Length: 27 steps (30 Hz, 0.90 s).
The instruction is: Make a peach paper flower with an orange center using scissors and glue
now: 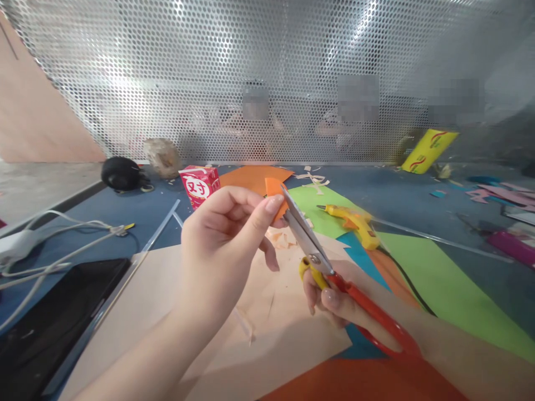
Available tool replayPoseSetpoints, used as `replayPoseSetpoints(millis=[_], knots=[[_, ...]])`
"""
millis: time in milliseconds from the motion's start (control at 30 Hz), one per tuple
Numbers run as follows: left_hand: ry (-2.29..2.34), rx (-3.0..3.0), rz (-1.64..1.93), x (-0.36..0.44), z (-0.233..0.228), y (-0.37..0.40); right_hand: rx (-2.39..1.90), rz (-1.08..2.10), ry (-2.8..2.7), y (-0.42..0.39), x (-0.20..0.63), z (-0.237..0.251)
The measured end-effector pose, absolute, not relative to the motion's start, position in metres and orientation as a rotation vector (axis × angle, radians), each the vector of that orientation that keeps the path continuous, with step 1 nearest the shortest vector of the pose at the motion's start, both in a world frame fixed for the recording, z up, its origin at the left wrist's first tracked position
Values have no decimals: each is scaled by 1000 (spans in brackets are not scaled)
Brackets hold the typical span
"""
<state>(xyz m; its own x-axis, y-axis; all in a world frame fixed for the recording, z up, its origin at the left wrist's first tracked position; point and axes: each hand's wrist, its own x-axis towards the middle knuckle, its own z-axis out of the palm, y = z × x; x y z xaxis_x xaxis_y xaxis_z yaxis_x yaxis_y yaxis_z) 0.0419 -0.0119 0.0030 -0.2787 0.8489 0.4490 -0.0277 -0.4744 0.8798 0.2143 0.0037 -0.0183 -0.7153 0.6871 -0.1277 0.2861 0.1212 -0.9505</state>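
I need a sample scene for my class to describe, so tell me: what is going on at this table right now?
A person is cutting craft paper. The left hand pinches a small orange paper piece between thumb and fingertips, while the right hand works red-handled scissors, whose blades meet the piece's edge. Coloured paper sheets cover the blue table; a yellow glue gun and a small red carton lie beyond the hands.
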Motion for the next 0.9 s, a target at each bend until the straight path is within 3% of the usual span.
replayPoseSetpoints(millis=[900], knots=[[1064, 1349, 1828, 44, 3, -13, -913, 1774, -1939, 6, 213, -31]])
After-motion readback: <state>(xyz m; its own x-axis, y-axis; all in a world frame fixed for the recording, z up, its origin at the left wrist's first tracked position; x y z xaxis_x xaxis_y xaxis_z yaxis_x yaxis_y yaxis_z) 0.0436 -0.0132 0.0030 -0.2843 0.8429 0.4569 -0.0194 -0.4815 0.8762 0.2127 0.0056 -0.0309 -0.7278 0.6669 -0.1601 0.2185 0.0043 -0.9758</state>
